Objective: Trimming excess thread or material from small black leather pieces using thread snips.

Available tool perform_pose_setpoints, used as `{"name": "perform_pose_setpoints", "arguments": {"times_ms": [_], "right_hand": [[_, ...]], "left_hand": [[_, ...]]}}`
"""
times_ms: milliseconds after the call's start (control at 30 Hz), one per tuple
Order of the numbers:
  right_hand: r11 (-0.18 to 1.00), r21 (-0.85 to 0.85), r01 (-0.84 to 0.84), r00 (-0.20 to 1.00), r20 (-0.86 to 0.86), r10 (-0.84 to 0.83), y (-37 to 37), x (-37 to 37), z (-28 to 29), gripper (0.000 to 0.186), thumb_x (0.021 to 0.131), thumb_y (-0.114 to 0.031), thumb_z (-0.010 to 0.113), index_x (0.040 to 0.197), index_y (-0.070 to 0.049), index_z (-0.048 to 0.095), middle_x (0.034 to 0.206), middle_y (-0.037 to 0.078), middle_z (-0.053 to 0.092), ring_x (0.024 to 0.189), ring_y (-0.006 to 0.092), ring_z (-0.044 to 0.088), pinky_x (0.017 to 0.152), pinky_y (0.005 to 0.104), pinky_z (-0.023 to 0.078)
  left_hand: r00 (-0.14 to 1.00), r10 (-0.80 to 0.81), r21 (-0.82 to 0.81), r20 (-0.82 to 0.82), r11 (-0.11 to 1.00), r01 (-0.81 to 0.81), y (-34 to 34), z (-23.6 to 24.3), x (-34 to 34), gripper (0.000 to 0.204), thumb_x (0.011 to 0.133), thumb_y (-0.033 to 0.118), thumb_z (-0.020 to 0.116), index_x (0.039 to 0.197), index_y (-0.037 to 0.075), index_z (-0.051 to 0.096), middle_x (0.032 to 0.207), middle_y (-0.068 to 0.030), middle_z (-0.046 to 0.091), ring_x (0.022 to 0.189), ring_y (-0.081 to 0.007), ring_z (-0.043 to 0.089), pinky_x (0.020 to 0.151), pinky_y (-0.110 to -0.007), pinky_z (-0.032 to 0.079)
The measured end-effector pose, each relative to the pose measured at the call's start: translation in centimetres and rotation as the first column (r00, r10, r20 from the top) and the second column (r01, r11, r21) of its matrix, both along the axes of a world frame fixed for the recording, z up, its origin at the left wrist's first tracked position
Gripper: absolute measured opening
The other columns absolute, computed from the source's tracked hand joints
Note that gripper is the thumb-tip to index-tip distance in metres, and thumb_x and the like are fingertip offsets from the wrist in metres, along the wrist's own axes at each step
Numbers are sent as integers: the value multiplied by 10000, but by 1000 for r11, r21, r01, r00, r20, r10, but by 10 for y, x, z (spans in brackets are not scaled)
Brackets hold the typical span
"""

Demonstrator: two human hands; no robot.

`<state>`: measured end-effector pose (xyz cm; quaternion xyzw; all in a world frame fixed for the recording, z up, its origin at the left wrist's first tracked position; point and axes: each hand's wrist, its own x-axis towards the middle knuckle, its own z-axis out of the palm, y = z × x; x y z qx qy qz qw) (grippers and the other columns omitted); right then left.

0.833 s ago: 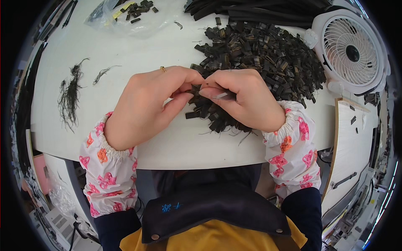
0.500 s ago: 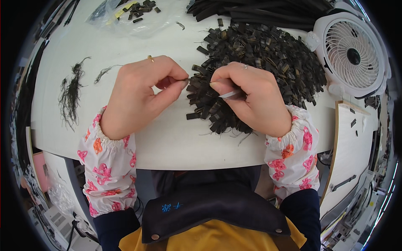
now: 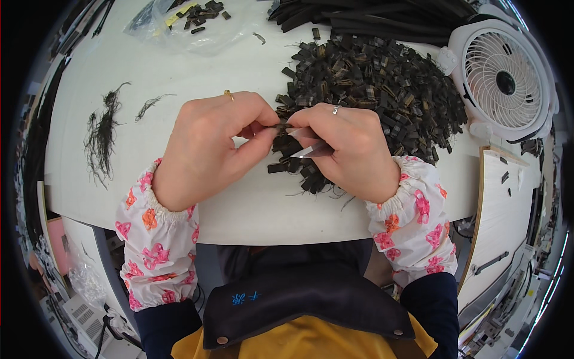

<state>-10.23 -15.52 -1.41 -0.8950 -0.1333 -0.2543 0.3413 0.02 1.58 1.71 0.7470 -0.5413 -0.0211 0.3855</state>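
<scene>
On the left of the white table (image 3: 251, 218) lies a messy clump of dark threads (image 3: 103, 137), with a thin wisp (image 3: 152, 105) just beside it. Farther back is a clear plastic bag (image 3: 224, 42), and some loose black bits (image 3: 206, 12) are by it.

Next comes the left hand (image 3: 209, 143), in a flowery sleeve (image 3: 156, 254). Its thumb and first finger pinch a small black piece (image 3: 283, 127). That piece is up between the two hands, at the left edge of the big pile as we look down.

A shiny metal tool (image 3: 315, 150) with pointy blades pokes out of the right hand (image 3: 353, 149). That hand is curled around the tool, and its fingertips are right by the small black piece. I cannot tell if they touch it too.

It looks like the step now is working on this one piece with both hands close together. I think the next move calls for a firm pinch on the left and slow, careful blades on the right, because the fingertips are so near.

On the right is a big pile of black pieces (image 3: 388, 90), with long black strips (image 3: 388, 21) behind it. Last come a white fan (image 3: 478, 102) and a pale board (image 3: 499, 221)
</scene>
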Motion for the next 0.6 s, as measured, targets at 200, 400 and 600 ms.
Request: {"name": "perform_pose_setpoints", "arguments": {"times_ms": [200,400,600], "right_hand": [[992,123,30,998,-66,-22,-4,-3,8,182,705,118,622,847,3,627,744,90,610,626,175,610,549,253,481],[981,194,-25,1000,9,23,9,1,-10,268,610,77,648,843,-46,597,915,68,567,647,243,602,556,315,493],[986,138,98,983,144,-118,-2,5,1,300,688,141,613,954,2,608,972,118,572,737,231,629,625,289,518]], "left_hand": [[957,22,19,-290,1000,-17,10,5,10,56,787,16,634,832,-12,612,743,-43,629,635,-97,567,605,-222,456],[749,-42,-114,-661,992,-45,1,0,3,71,889,76,566,945,38,544,883,-68,639,694,-81,576,614,-213,471],[476,-98,-158,-874,984,-87,-6,-13,4,85,940,136,508,987,69,486,763,-58,621,595,-76,556,564,-206,461]]}}
